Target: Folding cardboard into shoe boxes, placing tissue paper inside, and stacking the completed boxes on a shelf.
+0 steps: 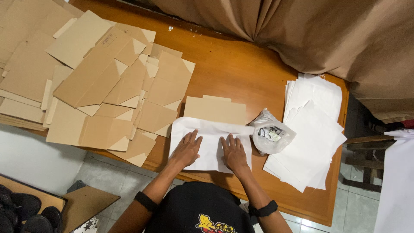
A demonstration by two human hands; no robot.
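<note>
Both my hands lie flat, palms down, on a sheet of white paper [211, 129] at the near edge of the wooden table [233, 73]. My left hand [186, 149] presses its left half, my right hand [235, 152] its right half, fingers spread. The far part of the sheet is folded over a flat tan cardboard piece [214, 109], whose top shows beyond the paper. Neither hand grips anything.
A clear plastic bag [271, 133] of small items sits just right of the sheet. A stack of white paper [312, 129] lies at the right. Several flat cardboard box blanks [108, 86] cover the table's left. A brown curtain [323, 30] hangs behind.
</note>
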